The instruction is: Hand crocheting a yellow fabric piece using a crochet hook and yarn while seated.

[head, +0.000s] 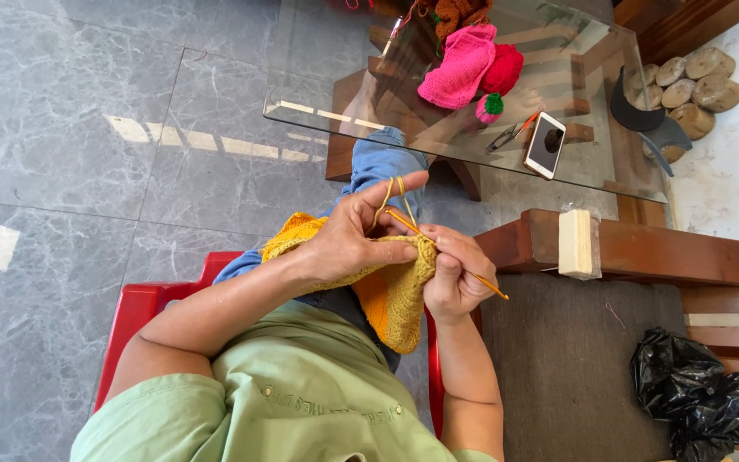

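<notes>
The person sat on a red chair [143, 312], working a yellow crochet piece [395, 295] that hung over the lap between both hands.

Left hand [354, 233]: partly closed. Thumb and lower fingers pinched the top edge of the piece; the forefinger stood out straight with the yarn [393, 195] looped over it and held taut.

Right hand [453, 272]: closed round a thin orange hook [472, 275]. The hook's tail stuck out past the hand toward the right. Its tip lay at the edge of the piece, just beside the left thumb; whether it had caught a loop could not be made out.

Step in hand, as judged: a stitch along the upper edge, yarn tensioned and hook at or in the fabric. The next move would call for the hook to take the strand coming off the forefinger and draw it through, with the left hand keeping tension even and the edge steady. A slack strand or a slipped pinch would likely spoil the stitch.

Surroundings: a glass table [318, 94] stood ahead of the knees, carrying pink and red knitted items [464, 64], a phone [546, 144] and scissors [506, 135]. A wooden bench [643, 248] was to the right, with a pale block [576, 244] on its arm and a black bag [703, 393] on the seat. None of these was touched.
</notes>
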